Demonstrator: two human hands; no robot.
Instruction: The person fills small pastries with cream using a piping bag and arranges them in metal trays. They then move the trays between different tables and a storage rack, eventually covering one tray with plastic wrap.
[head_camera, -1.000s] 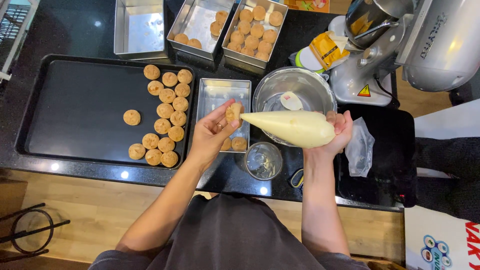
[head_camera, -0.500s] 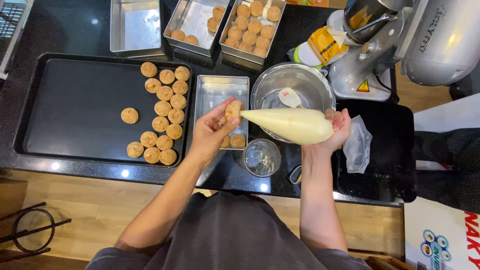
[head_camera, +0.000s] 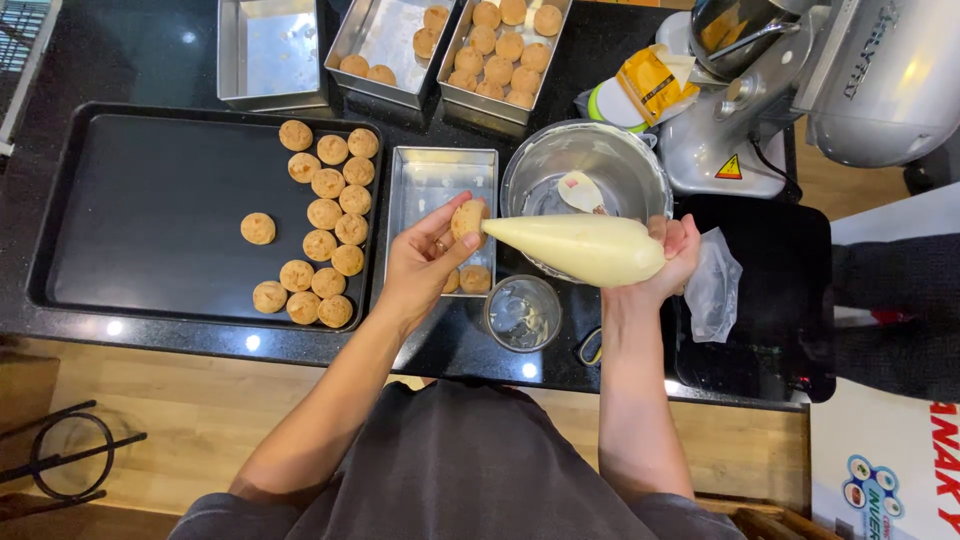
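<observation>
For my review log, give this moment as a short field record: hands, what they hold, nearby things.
left hand: holds a small round puff
right hand: grips a cream-filled piping bag, tip at the puff
below hands: small steel tray with two puffs
left: black baking tray with rows of puffs
right: steel mixing bowl, glass cup
</observation>
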